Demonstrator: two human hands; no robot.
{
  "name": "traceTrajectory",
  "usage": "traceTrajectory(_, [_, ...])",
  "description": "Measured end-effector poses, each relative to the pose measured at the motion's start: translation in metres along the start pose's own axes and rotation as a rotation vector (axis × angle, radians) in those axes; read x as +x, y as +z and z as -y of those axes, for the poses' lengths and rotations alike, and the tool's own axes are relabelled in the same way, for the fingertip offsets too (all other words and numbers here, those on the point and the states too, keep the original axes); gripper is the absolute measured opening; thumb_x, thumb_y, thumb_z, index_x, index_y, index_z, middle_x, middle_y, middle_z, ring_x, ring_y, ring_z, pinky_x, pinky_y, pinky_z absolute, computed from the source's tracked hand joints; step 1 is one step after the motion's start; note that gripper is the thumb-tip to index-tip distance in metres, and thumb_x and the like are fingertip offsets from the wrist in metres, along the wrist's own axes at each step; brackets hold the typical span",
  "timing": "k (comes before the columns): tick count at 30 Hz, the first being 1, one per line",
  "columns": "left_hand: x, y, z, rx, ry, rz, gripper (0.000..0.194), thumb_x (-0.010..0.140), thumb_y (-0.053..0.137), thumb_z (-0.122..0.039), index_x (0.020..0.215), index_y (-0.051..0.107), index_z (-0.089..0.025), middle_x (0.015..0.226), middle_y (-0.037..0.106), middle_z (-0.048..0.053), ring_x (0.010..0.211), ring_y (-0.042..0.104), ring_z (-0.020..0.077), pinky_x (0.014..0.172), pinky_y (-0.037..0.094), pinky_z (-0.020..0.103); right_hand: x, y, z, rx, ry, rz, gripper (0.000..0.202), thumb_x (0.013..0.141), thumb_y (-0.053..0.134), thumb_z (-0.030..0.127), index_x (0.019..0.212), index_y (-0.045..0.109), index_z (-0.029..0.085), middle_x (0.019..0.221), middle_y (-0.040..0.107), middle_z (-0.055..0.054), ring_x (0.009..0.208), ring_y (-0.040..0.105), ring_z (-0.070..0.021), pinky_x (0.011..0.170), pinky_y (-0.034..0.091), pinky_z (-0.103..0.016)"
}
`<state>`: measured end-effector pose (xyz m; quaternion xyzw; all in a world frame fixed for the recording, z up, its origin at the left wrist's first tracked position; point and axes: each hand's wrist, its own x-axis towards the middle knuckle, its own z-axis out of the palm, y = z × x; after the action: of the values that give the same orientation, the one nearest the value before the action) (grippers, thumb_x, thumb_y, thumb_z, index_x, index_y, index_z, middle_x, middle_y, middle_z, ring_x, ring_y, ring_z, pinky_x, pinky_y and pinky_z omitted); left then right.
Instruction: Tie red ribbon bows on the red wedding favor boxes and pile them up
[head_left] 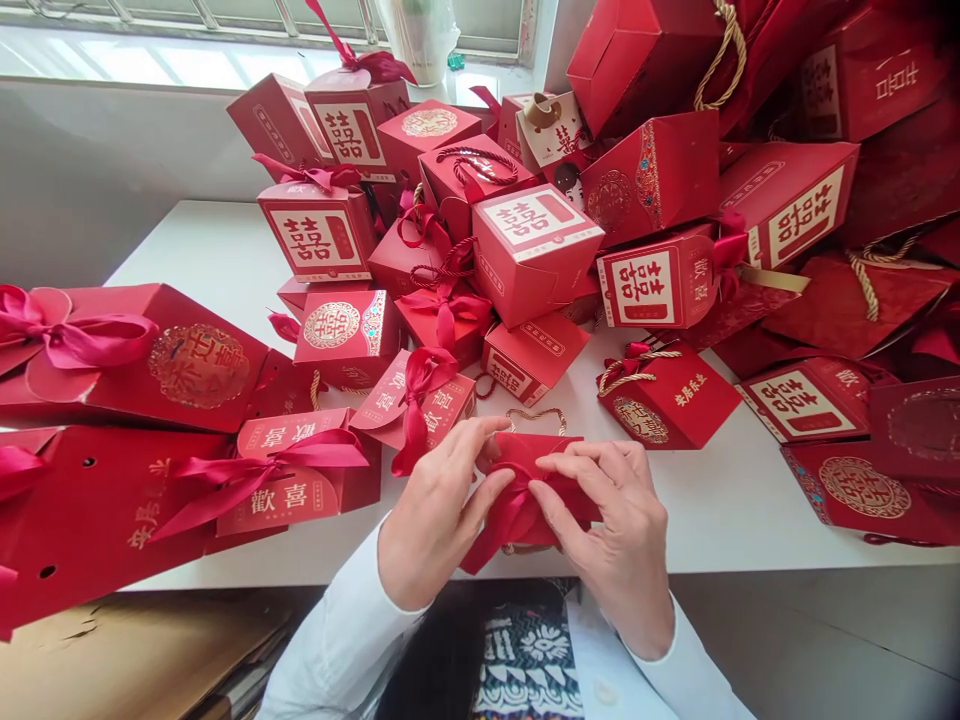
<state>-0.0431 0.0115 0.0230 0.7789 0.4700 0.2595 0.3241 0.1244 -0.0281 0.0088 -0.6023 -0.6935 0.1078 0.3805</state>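
A small red gift box (536, 450) stands at the table's front edge, its top covered in part by my fingers. Across it lies a dark pink ribbon (510, 515), with a tail hanging down at the front left. My left hand (442, 510) is closed on the ribbon, thumb against it and fingers curled over the box's left side. On the right, my right hand (615, 510) pinches the ribbon between thumb and fingers near the middle. A gold cord handle (551, 413) shows just behind the box. Whether the ribbon is knotted under my fingers I cannot see.
Several red gift boxes crowd the white table (712, 530), among them a bow-tied box (420, 400) close by and a gold-corded box (667, 395) to the right. Large boxes (187, 360) lie left. A windowsill (187, 65) runs behind; cardboard (142, 650) sits below left.
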Motion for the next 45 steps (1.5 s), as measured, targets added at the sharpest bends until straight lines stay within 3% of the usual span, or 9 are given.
traceTrajectory(2, [-0.001,0.001,-0.001,0.028,0.013,0.014,0.022,0.091,0.045,-0.012,0.111,0.053,-0.015,0.095,0.063,0.005,0.080,0.063,0.0133,0.074,0.052,0.025,-0.001,0.001,0.000,-0.001,-0.010,0.013,0.007,0.086,0.061,0.019,0.085,0.066,0.024,0.087,0.063,-0.003,0.086,0.050,-0.0196,0.081,0.046,-0.037])
traceTrajectory(5, [0.001,0.009,0.000,0.052,0.034,-0.066,0.024,0.090,0.038,-0.006,0.104,0.055,-0.016,0.095,0.063,0.005,0.084,0.064,0.0141,0.075,0.051,0.024,-0.002,0.005,-0.001,-0.008,-0.008,0.025,0.009,0.085,0.059,0.017,0.083,0.066,0.024,0.086,0.063,-0.003,0.086,0.050,-0.0197,0.081,0.046,-0.038])
traceTrajectory(10, [0.004,0.022,0.001,0.053,0.054,-0.117,0.028,0.089,0.035,-0.004,0.109,0.049,-0.017,0.100,0.063,0.007,0.089,0.065,0.0145,0.075,0.053,0.024,-0.004,0.010,-0.004,-0.027,-0.002,-0.002,0.010,0.081,0.060,0.014,0.078,0.064,0.023,0.083,0.064,-0.002,0.085,0.050,-0.0199,0.081,0.045,-0.038])
traceTrajectory(15, [0.004,0.021,0.000,0.040,0.040,-0.106,0.028,0.090,0.034,-0.006,0.112,0.048,-0.014,0.097,0.062,0.007,0.084,0.064,0.0134,0.074,0.053,0.023,-0.004,0.009,-0.004,-0.019,-0.001,-0.007,0.011,0.079,0.062,0.012,0.078,0.063,0.023,0.084,0.063,-0.001,0.085,0.050,-0.0201,0.083,0.044,-0.038])
traceTrajectory(22, [0.006,0.005,0.000,-0.031,0.026,0.046,0.025,0.090,0.039,-0.008,0.111,0.050,-0.014,0.086,0.058,0.004,0.077,0.061,0.0141,0.073,0.052,0.026,-0.002,-0.018,-0.032,0.088,0.130,-0.026,0.018,0.090,0.056,0.028,0.106,0.064,0.028,0.104,0.060,-0.004,0.097,0.057,-0.0203,0.082,0.047,-0.035])
traceTrajectory(27, [0.006,0.004,0.001,-0.022,0.005,0.034,0.024,0.090,0.040,-0.010,0.110,0.051,-0.015,0.090,0.061,0.005,0.081,0.061,0.0150,0.076,0.051,0.028,-0.007,-0.027,-0.049,0.145,0.094,0.166,0.018,0.089,0.059,0.029,0.106,0.063,0.028,0.100,0.065,-0.002,0.094,0.058,-0.0183,0.080,0.048,-0.031])
traceTrajectory(34, [0.008,0.007,0.000,-0.039,-0.038,0.047,0.029,0.090,0.039,-0.009,0.116,0.050,-0.013,0.089,0.060,0.005,0.084,0.060,0.0156,0.081,0.049,0.029,-0.009,-0.030,-0.050,0.284,0.098,0.229,0.033,0.090,0.052,0.049,0.112,0.061,0.027,0.098,0.064,-0.004,0.092,0.057,-0.0197,0.078,0.048,-0.031])
traceTrajectory(39, [0.009,0.007,0.001,-0.054,-0.062,0.040,0.027,0.090,0.039,-0.010,0.115,0.051,-0.011,0.087,0.058,0.005,0.084,0.059,0.0159,0.082,0.048,0.029,-0.008,-0.027,-0.047,0.204,0.057,0.193,0.004,0.089,0.060,0.025,0.088,0.064,0.026,0.084,0.064,0.000,0.082,0.056,-0.0165,0.073,0.045,-0.029])
traceTrajectory(45, [0.008,0.008,0.002,-0.085,-0.073,0.044,0.028,0.089,0.040,-0.008,0.114,0.051,-0.012,0.086,0.058,0.004,0.082,0.058,0.0153,0.079,0.047,0.028,-0.010,-0.023,-0.047,0.186,0.069,0.148,0.009,0.090,0.058,0.021,0.081,0.059,0.024,0.079,0.064,0.001,0.077,0.055,-0.0154,0.068,0.044,-0.028])
